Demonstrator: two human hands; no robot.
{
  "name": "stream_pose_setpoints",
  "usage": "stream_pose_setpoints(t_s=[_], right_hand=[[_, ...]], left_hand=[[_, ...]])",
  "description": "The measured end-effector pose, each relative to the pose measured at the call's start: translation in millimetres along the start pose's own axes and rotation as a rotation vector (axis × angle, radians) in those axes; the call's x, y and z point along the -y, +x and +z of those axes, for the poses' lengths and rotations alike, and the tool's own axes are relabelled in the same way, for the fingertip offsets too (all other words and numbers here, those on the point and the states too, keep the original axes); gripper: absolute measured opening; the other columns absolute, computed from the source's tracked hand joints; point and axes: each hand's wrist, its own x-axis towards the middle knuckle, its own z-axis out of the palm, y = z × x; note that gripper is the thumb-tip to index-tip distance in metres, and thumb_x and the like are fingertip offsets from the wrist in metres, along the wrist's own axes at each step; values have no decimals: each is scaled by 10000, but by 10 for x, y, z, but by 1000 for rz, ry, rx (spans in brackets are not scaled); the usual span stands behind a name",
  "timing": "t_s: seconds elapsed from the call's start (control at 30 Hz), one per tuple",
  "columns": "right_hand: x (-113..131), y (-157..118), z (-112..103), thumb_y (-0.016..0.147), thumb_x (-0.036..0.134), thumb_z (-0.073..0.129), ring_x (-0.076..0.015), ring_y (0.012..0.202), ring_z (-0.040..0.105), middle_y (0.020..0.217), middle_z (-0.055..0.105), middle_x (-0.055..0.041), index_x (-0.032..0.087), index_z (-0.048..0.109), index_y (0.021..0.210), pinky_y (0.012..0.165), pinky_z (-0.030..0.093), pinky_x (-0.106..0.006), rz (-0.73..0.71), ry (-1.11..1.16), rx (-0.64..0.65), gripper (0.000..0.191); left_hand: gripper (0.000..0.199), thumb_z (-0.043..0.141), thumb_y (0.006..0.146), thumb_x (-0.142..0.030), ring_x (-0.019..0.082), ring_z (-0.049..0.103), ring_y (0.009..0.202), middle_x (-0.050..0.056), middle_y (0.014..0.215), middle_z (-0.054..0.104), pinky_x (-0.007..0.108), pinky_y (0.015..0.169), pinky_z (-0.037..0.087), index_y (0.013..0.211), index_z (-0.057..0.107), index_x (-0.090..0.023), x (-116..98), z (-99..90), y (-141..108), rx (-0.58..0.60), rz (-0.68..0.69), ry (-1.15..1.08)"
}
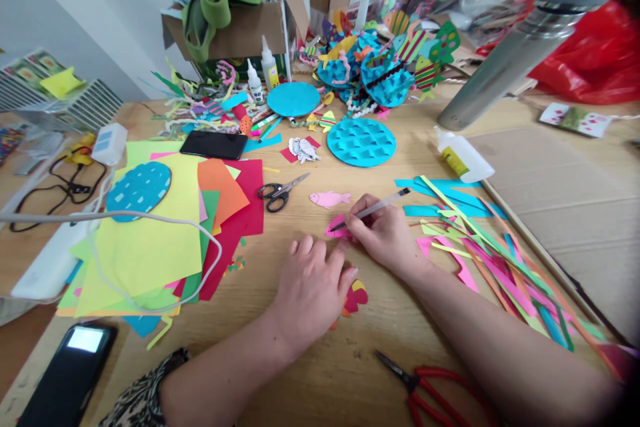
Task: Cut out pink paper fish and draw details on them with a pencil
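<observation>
Pinched in my right hand [383, 230] is a slim pen [385, 203], its dark tip on a small bright-pink paper fish [336, 227]. My left hand [315, 280] rests palm down on the table, fingers stretched toward that fish, with the index fingertip close to its lower edge. A paler pink paper fish [330, 199] with a drawn eye and gill line lies just beyond. Red and yellow paper pieces [356, 296] show partly from beneath my left hand. Black-handled scissors [280, 193] lie to the left, and red-handled scissors [430, 387] lie near the front edge.
Coloured paper sheets [150, 253] with a white cable across them cover the left side. Paper strips [500, 260] are heaped at right, near flat cardboard [565, 200] and a glue bottle [465, 159]. A steel flask [500, 60] stands behind. Blue discs [361, 142] lie farther back.
</observation>
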Motion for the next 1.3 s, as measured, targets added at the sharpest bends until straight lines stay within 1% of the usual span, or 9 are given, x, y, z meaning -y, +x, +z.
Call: stream_pose_setpoints(t_s=[0.43, 0.57, 0.9, 1.3], right_hand=[[-2, 9, 7, 752, 258, 579, -131, 459, 496, 545, 558, 18, 205, 549, 665, 445, 369, -254, -12, -8, -10, 106], [-5, 1, 2, 756, 260, 583, -137, 456, 491, 530, 547, 22, 209, 545, 669, 443, 362, -258, -6, -8, -10, 108], [-7, -1, 1, 766, 258, 594, -132, 475, 512, 568, 571, 18, 203, 557, 680, 467, 380, -259, -1, 6, 4, 108], [3, -7, -4, 767, 245, 603, -136, 492, 535, 591, 588, 9, 201, 562, 683, 482, 406, -262, 4, 25, 18, 104]], left_hand=[[381, 476, 988, -413, 282, 519, 893, 81, 895, 612, 440, 774, 420, 1281, 596, -201, 1, 4, -1, -1, -2, 9], [375, 480, 987, -410, 276, 517, 891, 81, 890, 613, 430, 775, 418, 1274, 600, -199, 4, 5, 7, -10, 0, 8], [363, 484, 987, -408, 274, 516, 897, 82, 896, 615, 423, 778, 413, 1258, 605, -199, 1, 1, -4, -18, 5, 10], [357, 479, 987, -400, 278, 515, 892, 81, 897, 617, 429, 771, 409, 1252, 609, -199, -2, -21, -4, 15, -3, 5]])
